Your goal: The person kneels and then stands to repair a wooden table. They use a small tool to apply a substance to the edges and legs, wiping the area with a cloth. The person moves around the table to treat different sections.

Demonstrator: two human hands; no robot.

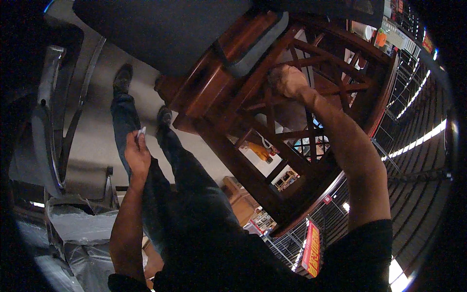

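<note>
My left hand [138, 155] is low on the left, above my legs, with a small white piece [141, 131] pinched between thumb and fingers. What the white piece is, I cannot make out. My right arm reaches up across a dark reddish-brown wooden furniture piece [233, 155] with crossed lattice bars. At those bars, my right hand [291, 82] is closed, its fingers turned away. A dark, blurred patch lies at its knuckles, and whatever the fingers hold is hidden.
Overhead hangs a large dark panel [160, 29]. Black chair frames [48, 117] stand at left, above a plastic-wrapped item [82, 228]. Metal wire racks [389, 146] and a red sign [311, 248] are at right. Cardboard boxes [241, 199] sit behind the wooden frame.
</note>
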